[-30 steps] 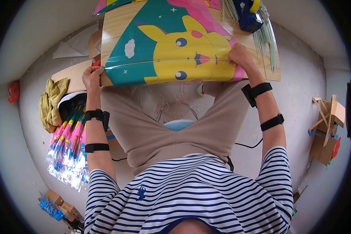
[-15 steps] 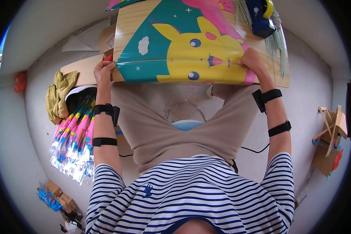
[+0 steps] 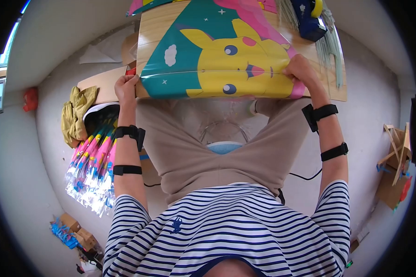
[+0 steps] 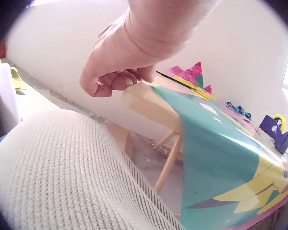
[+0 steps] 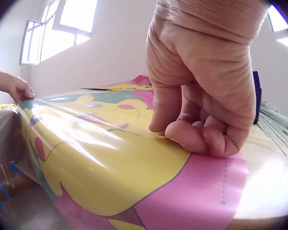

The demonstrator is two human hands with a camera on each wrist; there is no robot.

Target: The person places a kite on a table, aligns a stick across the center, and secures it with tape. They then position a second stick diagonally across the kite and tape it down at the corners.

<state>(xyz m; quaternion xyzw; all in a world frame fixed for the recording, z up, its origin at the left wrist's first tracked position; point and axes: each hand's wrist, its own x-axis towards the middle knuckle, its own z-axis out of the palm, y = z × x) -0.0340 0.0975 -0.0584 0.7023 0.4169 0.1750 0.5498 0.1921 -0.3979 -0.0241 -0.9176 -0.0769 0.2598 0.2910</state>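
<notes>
A glossy printed sheet (image 3: 235,60) with a yellow cartoon face on green and pink lies over the wooden table, its near part hanging past the front edge. A thin pale line crosses it from hand to hand. At the sheet's left corner, the left hand (image 3: 126,87) has curled fingers pinching the edge; the left wrist view shows this hand (image 4: 129,52) beside the table corner. The right hand (image 3: 304,74) grips the sheet near its pink right end. In the right wrist view its curled fingers (image 5: 206,136) press against the yellow and pink print, partly hiding the contact.
Behind the right hand stand a dark blue tape dispenser (image 3: 311,25) and a bundle of pale thin sticks (image 3: 332,60). Shiny pink packets (image 3: 94,161) and an olive cloth (image 3: 76,115) are left of the legs. Another printed piece (image 3: 136,6) lies at the table's back left.
The head view has shifted, so table and body appear farther right. Both hands stay at the two ends of the line, and the sheet looks nearly the same.
</notes>
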